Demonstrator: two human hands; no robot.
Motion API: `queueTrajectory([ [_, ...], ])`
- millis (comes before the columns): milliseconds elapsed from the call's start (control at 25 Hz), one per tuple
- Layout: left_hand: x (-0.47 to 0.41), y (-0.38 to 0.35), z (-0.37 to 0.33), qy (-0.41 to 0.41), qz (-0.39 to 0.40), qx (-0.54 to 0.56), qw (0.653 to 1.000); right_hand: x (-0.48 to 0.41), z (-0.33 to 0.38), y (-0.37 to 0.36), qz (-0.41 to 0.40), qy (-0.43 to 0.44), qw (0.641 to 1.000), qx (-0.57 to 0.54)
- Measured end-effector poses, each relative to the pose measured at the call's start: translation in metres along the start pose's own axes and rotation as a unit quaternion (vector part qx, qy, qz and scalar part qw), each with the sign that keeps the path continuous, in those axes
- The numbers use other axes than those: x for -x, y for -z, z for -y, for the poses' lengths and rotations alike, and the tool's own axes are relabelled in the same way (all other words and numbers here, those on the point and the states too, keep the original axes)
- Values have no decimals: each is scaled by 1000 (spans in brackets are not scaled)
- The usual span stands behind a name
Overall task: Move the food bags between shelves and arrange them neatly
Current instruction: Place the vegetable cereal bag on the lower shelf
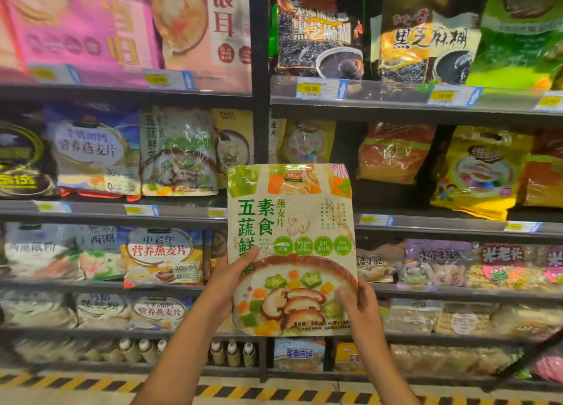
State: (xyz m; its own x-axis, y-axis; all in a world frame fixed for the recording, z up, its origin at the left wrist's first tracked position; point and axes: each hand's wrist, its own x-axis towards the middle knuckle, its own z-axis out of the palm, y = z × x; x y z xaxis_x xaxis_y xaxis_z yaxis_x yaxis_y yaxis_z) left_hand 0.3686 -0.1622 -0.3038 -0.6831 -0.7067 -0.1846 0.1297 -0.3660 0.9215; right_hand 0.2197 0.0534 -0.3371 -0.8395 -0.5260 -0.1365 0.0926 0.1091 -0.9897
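Observation:
A green and white oatmeal bag [291,221] with a mushroom bowl picture stands upright in front of the shelves, held by both hands. My left hand [227,285] grips its lower left edge, thumb across the front. My right hand [359,307] grips its lower right corner, fingers over the front. A matching bag [178,151] sits on the second shelf at the left. To the right of the post, the second shelf [426,221] shows a dark gap behind the held bag.
A black upright post [260,69] splits the shelving into left and right bays. Black sesame bags [320,32] fill the top right shelf, orange and yellow bags [475,173] the second right shelf. Bottles [231,352] stand on the lowest shelf. Striped tape [91,383] marks the floor.

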Motion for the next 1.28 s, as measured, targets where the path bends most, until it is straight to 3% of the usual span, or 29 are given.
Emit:
queueTrajectory([
  [120,19,55,-27,-8,-18,0,1000,21,-2,-59,25,25,998,57],
  [520,30,243,-105,-49,-64,-29,996,72,9,-253,61,71,994,51],
  [960,-40,291,-152,-138,-73,-145,977,15,47,-331,28,101,994,30],
  [1280,-140,289,-194,-163,-85,-193,964,-89,78,-368,31,118,992,38],
])
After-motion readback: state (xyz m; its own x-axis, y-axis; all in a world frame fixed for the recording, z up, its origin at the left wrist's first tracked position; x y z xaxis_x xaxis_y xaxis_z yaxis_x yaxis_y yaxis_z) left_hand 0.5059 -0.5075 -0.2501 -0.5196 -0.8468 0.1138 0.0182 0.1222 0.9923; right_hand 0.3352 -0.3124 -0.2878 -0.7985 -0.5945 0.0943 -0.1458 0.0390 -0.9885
